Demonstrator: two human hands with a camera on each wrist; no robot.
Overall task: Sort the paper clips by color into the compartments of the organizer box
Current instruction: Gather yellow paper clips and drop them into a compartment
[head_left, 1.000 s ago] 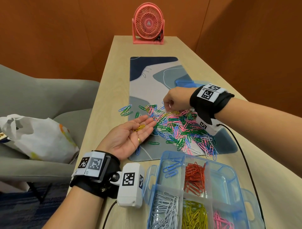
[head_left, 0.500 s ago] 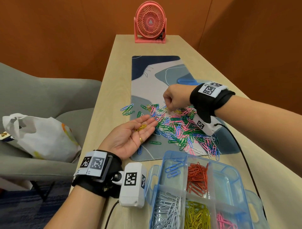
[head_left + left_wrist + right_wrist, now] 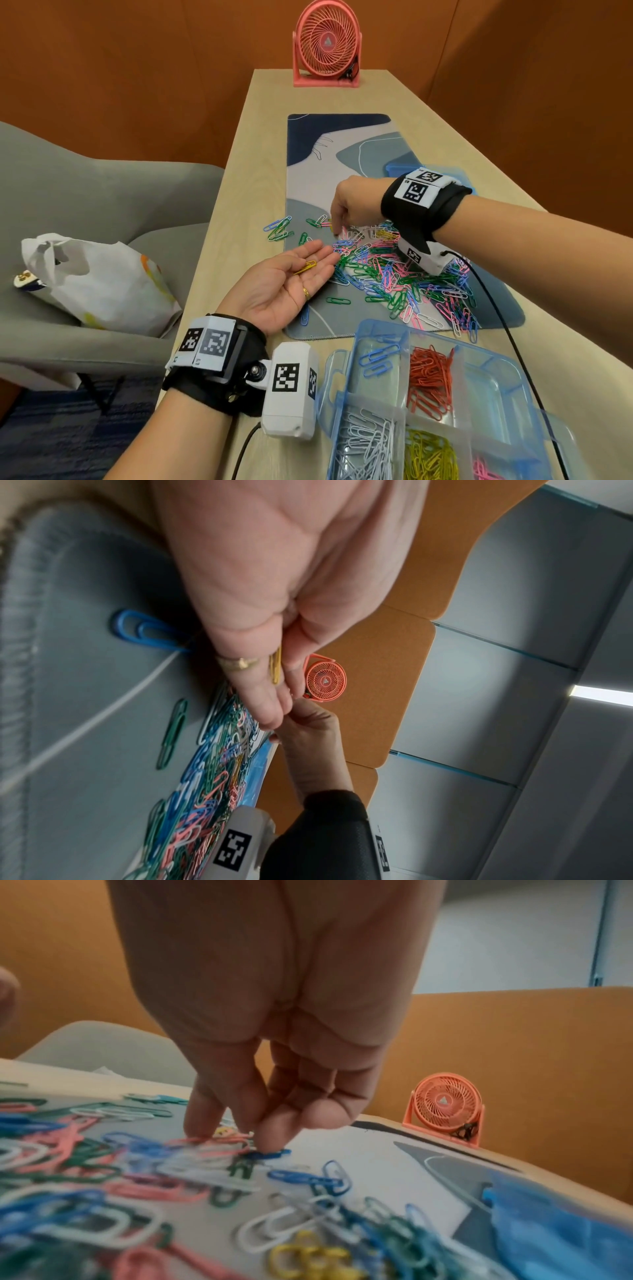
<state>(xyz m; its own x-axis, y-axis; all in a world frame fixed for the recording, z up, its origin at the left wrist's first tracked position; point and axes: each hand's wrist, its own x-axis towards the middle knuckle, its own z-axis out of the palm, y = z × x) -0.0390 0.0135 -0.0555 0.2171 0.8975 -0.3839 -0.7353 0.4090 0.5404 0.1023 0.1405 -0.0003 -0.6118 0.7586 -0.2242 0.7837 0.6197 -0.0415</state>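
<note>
The left hand lies palm-up and flat at the mat's left edge, serving as a tray for one yellow clip on its fingers. Right of it, the right hand reaches fingertips-down into the mixed clip pile; whether it has pinched one cannot be told. The organizer box waits near right, already holding sorted colors.

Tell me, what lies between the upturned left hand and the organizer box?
In the head view, bare mat with one blue clip lies between the left hand and the organizer box.
</note>
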